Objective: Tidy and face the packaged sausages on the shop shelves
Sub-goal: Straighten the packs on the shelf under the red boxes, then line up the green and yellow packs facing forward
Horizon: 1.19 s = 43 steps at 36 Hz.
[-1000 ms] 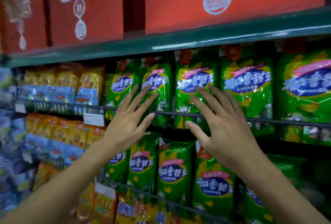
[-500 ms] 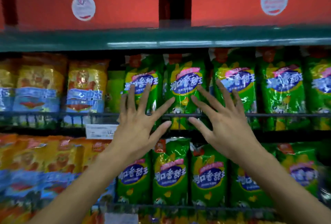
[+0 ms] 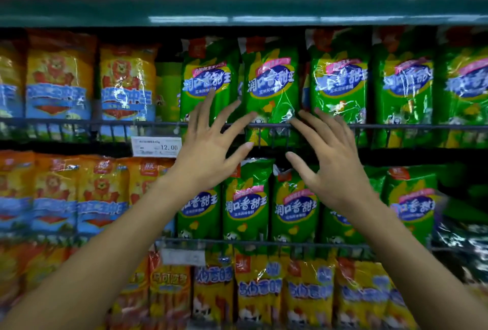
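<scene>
Green sausage pack [image 3: 270, 84] stands behind wire rail [image 3: 105, 122], flanked by empty, spread-fingered left hand [image 3: 208, 150] and right hand [image 3: 332, 163].

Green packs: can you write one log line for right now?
left hand open | right hand open | both flank green pack | nothing held

Spread hands, left [image 3: 208, 150] and right [image 3: 335, 163], seemingly flanking green sausage pack [image 3: 269, 86].
</scene>
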{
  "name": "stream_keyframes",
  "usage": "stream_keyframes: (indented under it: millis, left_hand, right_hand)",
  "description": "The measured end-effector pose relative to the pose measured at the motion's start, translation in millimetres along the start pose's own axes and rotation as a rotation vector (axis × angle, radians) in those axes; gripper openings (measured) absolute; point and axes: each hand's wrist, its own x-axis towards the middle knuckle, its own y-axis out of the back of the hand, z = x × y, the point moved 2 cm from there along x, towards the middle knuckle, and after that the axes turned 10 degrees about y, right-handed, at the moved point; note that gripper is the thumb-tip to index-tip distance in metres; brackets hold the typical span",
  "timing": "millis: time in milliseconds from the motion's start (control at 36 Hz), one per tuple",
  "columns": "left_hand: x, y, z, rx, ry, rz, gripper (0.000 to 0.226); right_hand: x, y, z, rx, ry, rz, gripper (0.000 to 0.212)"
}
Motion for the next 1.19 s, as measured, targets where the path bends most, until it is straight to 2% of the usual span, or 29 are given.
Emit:
stream_keyframes:
  millis: [250, 361, 472, 583, 722, 861, 1056, 1194]
  left_hand:
    - [-85.1, -8.1, 11.1, -0.260, 0.060, 0.078, 0.056]
    - [-133.9, -26.6, 13.3, -0.334, 0.178, 0.000, 0.052]
    - [-165.2, -50.3, 22.3, -0.404, 0.265, -0.091, 0.053]
    - [-177.0, -73.7, 40.2, -0.415, 0.228, -0.160, 0.057]
    - [-177.4, -100.9, 53.0, -0.343, 0.261, -0.217, 0.070]
    - [-177.7, -118.6, 55.1, -0.318, 0.234, -0.182, 0.081]
    - [-171.2, -132.7, 58.5, -0.288, 0.251, -0.164, 0.079]
    - [-166.7, -131.4, 53.3, -0.425, 0.281, -0.116, 0.071]
  right_hand:
    - [-59.7, -10.0, -21.2, 0.319, -0.068, 0.101, 0.051]
    - [-99.8, -29.8, -38.5, 0.469, -0.199, 0.084, 0.056]
    - [-143.3, -52.5, -52.5, 0.543, -0.414, 0.044, 0.064]
    - [-169.6, -66.9, -57.8, 0.532, -0.536, -0.036, 0.069]
    - [-174.2, -74.3, -65.9, 0.448, -0.539, -0.127, 0.071]
    - [-166.7, -82.3, -77.1, 0.369, -0.469, -0.123, 0.074]
    - [-153.1, -99.0, -80.0, 0.240, -0.473, -0.135, 0.081]
    - [-148.3, -105.0, -84.8, 0.212, -0.505, -0.073, 0.080]
